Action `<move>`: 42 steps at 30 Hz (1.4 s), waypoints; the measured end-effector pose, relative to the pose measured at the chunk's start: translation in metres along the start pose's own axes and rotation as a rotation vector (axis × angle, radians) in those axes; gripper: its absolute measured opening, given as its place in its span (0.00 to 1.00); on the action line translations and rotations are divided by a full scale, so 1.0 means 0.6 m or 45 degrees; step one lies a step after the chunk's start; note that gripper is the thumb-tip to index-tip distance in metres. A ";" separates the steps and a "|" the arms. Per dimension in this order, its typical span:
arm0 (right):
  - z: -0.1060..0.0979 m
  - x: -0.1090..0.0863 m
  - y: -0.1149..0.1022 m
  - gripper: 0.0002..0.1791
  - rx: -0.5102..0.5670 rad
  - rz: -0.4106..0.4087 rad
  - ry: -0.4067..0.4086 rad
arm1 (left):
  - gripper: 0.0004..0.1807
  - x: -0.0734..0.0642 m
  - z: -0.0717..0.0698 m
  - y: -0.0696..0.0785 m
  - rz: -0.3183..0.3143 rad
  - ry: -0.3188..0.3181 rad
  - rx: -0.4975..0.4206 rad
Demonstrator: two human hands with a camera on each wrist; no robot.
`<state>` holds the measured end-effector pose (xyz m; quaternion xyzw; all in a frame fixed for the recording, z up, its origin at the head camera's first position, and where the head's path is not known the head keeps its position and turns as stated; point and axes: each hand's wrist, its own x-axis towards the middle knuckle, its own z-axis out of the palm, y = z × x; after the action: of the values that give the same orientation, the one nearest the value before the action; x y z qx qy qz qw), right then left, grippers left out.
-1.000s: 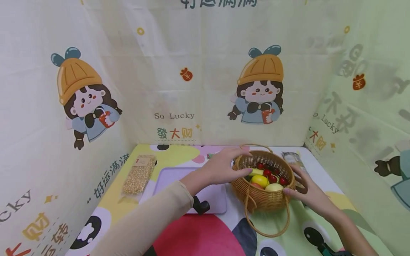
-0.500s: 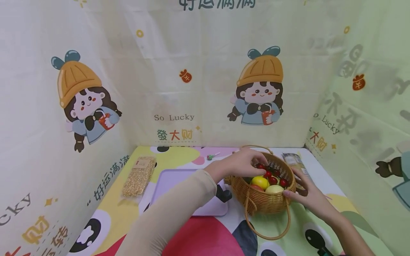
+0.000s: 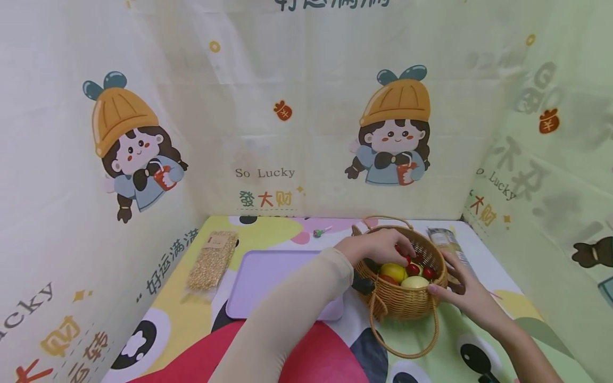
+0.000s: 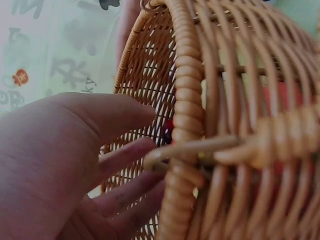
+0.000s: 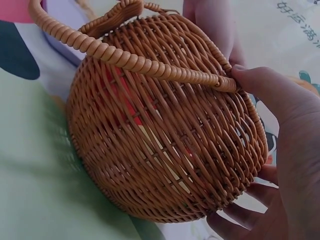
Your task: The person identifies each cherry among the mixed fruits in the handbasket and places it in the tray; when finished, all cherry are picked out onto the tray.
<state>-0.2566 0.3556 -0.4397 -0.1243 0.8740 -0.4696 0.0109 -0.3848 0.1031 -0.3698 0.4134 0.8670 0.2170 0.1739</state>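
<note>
A brown wicker basket (image 3: 404, 303) stands at the right of the table with fruit in it. Inside are a yellow lemon (image 3: 393, 272), a pale round fruit (image 3: 415, 282), a reddish fruit (image 3: 387, 279) and several red cherries (image 3: 429, 273). My left hand (image 3: 383, 246) reaches over the rim, its fingertips down among the cherries. In the left wrist view, the thumb and fingers are apart, with a dark red cherry (image 4: 168, 131) just beyond their tips. My right hand (image 3: 471, 298) holds the basket's right side, thumb (image 5: 250, 75) at the rim and fingers (image 5: 242, 215) around the wall.
A lilac tray (image 3: 258, 287) lies left of the basket, partly behind the left sleeve. Farther left is a clear bag of kernels (image 3: 213, 263). Another packet (image 3: 450, 242) lies behind the right hand, and a small lollipop-like item (image 3: 320, 233) sits at the back.
My left hand has moved right and down, from above the basket's left rim into the basket by the cherries. The right hand keeps its hold on the basket.
</note>
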 end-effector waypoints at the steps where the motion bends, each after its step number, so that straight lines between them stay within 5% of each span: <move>1: 0.000 -0.001 0.000 0.53 0.003 0.006 -0.001 | 0.21 0.004 0.001 0.000 -0.013 -0.025 0.001; 19: 0.007 -0.008 -0.001 0.53 0.025 0.023 0.014 | 0.30 0.038 0.024 -0.007 -0.201 -0.250 0.053; 34: 0.007 -0.002 -0.002 0.54 -0.014 0.023 0.028 | 0.16 0.032 0.021 -0.009 -0.114 -0.046 0.079; 42: 0.006 -0.001 0.002 0.54 -0.046 0.025 0.039 | 0.13 0.029 0.014 -0.004 -0.101 -0.027 0.053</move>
<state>-0.2556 0.3533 -0.4426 -0.1086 0.8837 -0.4553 0.0001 -0.3929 0.1176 -0.3805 0.3845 0.8852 0.1874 0.1828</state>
